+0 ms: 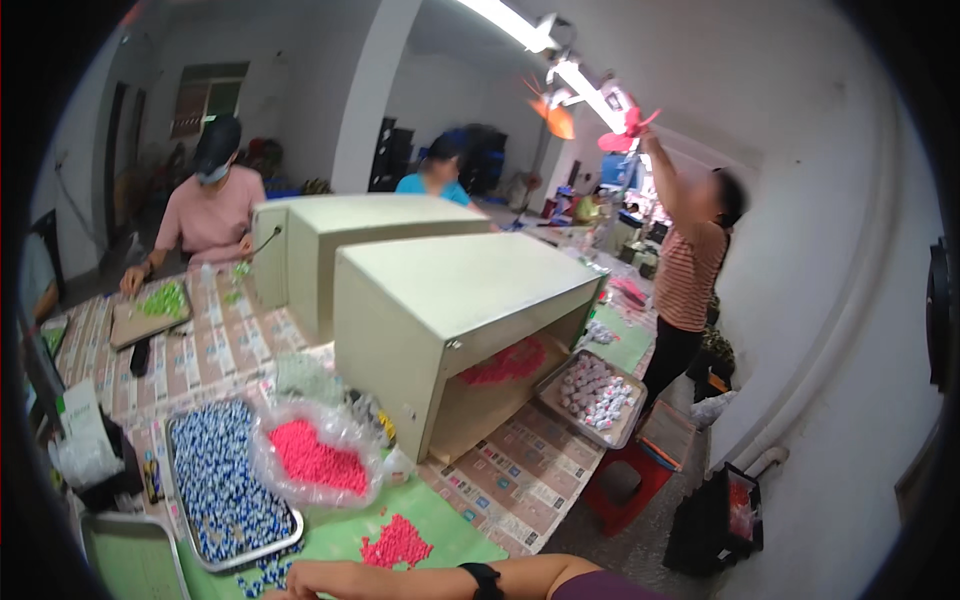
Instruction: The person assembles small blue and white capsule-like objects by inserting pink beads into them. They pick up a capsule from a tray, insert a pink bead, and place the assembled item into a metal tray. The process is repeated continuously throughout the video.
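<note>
My right hand (315, 578) reaches in along the lower edge, a black band round its wrist. Its fingers run off the bottom of the picture, so I cannot see whether they hold anything. Several small blue-and-white pieces (262, 578) lie loose beside it on a green mat (455, 522). Just beyond the forearm is a small heap of pink pieces (397, 543). Farther off, a clear plastic bag (262, 465) lies open, full of the same pink pieces. A metal tray (297, 527) of blue-and-white pieces stands to its left. My left hand is out of view.
A beige open-fronted box (400, 330) stands mid-table, a similar one behind it. At right are a tray (620, 437) of whitish pieces and a red stool (603, 512). A person in pink (215, 215) works at far left; another in stripes (690, 270) reaches up at right.
</note>
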The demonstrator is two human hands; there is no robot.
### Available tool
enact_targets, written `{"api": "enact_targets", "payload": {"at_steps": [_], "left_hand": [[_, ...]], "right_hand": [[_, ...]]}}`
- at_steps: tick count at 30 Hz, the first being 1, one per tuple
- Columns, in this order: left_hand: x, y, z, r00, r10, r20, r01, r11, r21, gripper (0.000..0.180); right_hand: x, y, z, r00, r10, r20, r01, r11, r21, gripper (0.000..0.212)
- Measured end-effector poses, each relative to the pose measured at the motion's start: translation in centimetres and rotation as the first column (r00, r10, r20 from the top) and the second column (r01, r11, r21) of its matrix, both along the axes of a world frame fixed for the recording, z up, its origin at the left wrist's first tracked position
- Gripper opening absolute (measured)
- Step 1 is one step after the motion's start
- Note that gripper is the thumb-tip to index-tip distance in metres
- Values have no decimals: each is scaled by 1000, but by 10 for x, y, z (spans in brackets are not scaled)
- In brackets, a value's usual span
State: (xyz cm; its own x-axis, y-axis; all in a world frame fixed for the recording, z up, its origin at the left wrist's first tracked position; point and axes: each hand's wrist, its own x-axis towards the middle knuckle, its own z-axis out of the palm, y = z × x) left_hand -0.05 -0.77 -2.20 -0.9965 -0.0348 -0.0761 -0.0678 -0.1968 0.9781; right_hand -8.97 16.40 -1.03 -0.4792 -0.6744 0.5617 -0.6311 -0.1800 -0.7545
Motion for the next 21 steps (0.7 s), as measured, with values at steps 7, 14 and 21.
{"api": "enact_targets", "payload": {"at_steps": [7,14,21], "left_hand": [[-9,5,-3,1000,28,12,-28,1000,1,5],[10,-16,6,989,147,-15,-147,988,38,12],[14,-42,-12,967,244,-75,-245,969,-10,26]], "right_hand": [[-3,6,8,967,-74,-245,119,978,171,14],[-8,12,19,988,-24,-149,91,884,458,22],[-6,7,1,970,117,-214,47,772,634,20]]}}
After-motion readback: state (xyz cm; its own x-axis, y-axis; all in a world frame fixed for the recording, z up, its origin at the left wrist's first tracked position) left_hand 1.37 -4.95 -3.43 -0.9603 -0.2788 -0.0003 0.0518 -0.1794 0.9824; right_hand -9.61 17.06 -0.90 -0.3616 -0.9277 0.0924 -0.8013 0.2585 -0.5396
